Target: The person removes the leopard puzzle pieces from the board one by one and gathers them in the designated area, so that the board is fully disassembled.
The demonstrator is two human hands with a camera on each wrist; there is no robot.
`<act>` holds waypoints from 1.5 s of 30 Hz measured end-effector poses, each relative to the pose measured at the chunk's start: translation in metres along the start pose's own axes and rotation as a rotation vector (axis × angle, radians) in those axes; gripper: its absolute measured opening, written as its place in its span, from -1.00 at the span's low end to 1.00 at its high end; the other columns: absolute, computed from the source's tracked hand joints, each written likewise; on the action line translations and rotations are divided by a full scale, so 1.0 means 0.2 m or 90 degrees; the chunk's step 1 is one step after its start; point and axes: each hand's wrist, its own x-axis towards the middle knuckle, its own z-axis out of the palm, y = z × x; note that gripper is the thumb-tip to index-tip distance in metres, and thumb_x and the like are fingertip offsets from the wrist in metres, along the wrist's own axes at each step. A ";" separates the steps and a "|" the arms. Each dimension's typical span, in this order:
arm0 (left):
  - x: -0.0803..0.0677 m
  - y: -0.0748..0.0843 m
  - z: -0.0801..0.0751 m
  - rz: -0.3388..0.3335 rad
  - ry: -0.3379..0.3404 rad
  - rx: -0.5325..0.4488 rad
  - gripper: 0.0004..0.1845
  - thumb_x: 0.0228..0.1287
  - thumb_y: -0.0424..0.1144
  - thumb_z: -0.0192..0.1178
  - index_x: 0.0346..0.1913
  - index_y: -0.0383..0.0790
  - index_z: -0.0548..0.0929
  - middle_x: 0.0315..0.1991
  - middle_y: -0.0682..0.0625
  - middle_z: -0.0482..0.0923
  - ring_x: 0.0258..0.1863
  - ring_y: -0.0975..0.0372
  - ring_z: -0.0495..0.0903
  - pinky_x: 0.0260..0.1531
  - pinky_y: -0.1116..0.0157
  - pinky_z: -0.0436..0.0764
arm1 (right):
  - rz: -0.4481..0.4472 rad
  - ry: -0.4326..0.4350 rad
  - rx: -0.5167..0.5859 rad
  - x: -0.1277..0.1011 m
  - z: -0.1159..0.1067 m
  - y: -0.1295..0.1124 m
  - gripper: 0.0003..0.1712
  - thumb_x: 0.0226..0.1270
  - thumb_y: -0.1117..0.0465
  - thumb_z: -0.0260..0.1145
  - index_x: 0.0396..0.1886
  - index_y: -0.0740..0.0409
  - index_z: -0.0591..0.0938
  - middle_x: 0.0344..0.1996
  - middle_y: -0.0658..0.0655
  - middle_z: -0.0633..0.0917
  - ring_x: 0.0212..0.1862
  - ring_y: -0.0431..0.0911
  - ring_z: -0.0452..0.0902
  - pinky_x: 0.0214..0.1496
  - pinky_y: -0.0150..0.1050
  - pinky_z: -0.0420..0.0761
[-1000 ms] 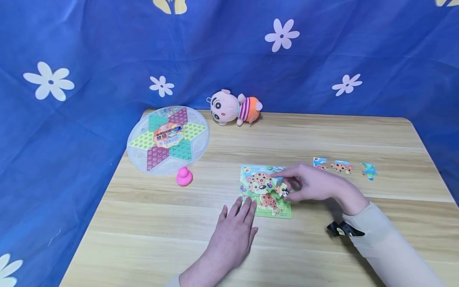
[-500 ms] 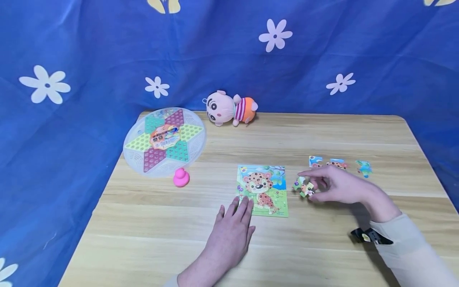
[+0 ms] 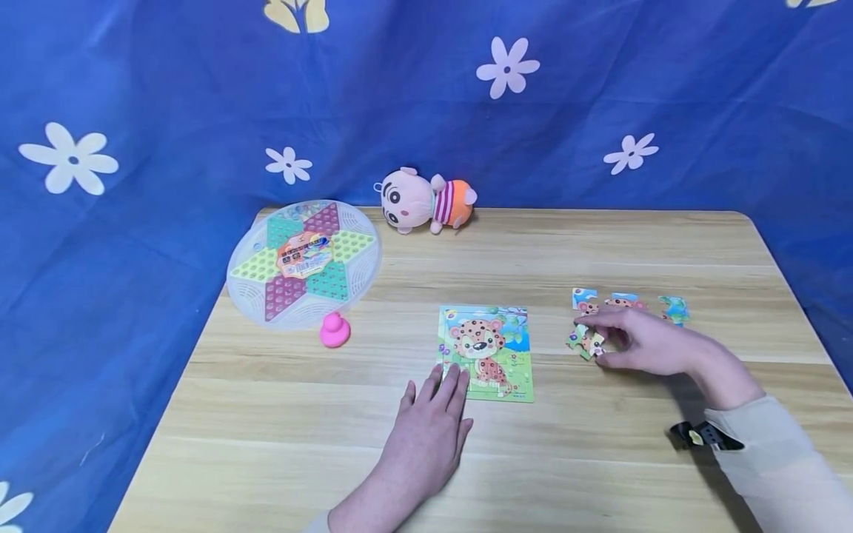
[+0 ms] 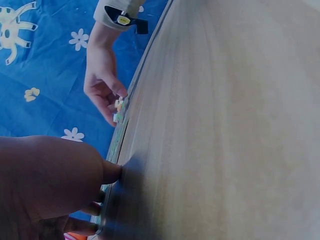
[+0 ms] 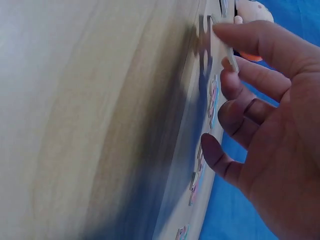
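Right hand [image 3: 656, 344]'s pinching a puzzle piece [image 3: 586, 343] right of center, a strip of wood between it and the leopard puzzle [image 3: 496, 344]. Left hand [image 3: 426, 437]'s fingers lie straight on the puzzle's lower-left edge. Table [image 3: 546, 459]'s right edge is well apart from both.

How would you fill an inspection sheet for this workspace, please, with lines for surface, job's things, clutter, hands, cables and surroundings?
Surface: wood-grain table.
Job's things: leopard puzzle lies flat; puzzle piece held raised off the table; three loose pieces lie beyond the right hand.
Clutter: round star-patterned game board, pink toy, plush toy lying down.
Hands: left hand rests its fingers on the puzzle's near-left corner; right hand pinches the puzzle piece.
Cables: nothing seen.
Surroundings: blue cloth with pale flowers behind the table.
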 end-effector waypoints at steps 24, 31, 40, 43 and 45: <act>0.00 0.00 0.01 -0.004 0.011 -0.011 -0.31 0.49 0.12 -0.08 0.53 -0.15 0.16 0.51 -0.06 0.14 0.46 -0.01 0.11 0.25 -0.21 0.29 | -0.039 0.044 -0.122 0.00 0.03 0.04 -0.47 0.30 0.29 0.38 0.28 0.09 0.57 -0.12 -0.06 0.48 -0.37 -0.25 0.35 -0.38 -0.38 0.43; 0.00 0.00 0.02 -0.002 0.016 -0.004 -0.30 0.48 0.12 -0.07 0.53 -0.16 0.16 0.50 -0.06 0.14 0.46 -0.01 0.12 0.24 -0.21 0.30 | -0.046 0.070 -0.148 -0.02 0.03 0.04 -0.50 0.30 0.28 0.38 0.25 0.09 0.59 -0.04 -0.08 0.51 -0.25 -0.24 0.38 -0.26 -0.31 0.44; 0.00 0.00 0.02 -0.004 0.016 -0.005 -0.31 0.48 0.12 -0.08 0.53 -0.16 0.16 0.50 -0.06 0.14 0.46 -0.01 0.11 0.25 -0.21 0.29 | -0.032 0.078 -0.136 -0.03 0.03 0.05 -0.53 0.28 0.25 0.40 0.20 0.05 0.63 0.01 -0.08 0.57 -0.09 -0.22 0.47 -0.09 -0.15 0.54; 0.00 0.00 0.02 -0.006 0.016 -0.008 -0.31 0.48 0.12 -0.08 0.53 -0.15 0.16 0.51 -0.06 0.13 0.46 -0.01 0.11 0.25 -0.22 0.28 | -0.033 0.078 -0.129 -0.04 0.02 0.06 -0.53 0.27 0.25 0.41 0.20 0.07 0.63 0.02 -0.07 0.57 -0.08 -0.22 0.47 -0.08 -0.13 0.53; 0.00 0.00 0.02 -0.006 0.018 -0.008 -0.31 0.49 0.11 -0.08 0.53 -0.15 0.16 0.51 -0.06 0.13 0.46 -0.01 0.11 0.25 -0.22 0.28 | -0.038 0.079 -0.127 -0.05 0.02 0.06 -0.53 0.27 0.25 0.41 0.20 0.08 0.63 -0.01 -0.08 0.56 -0.13 -0.23 0.45 -0.12 -0.18 0.51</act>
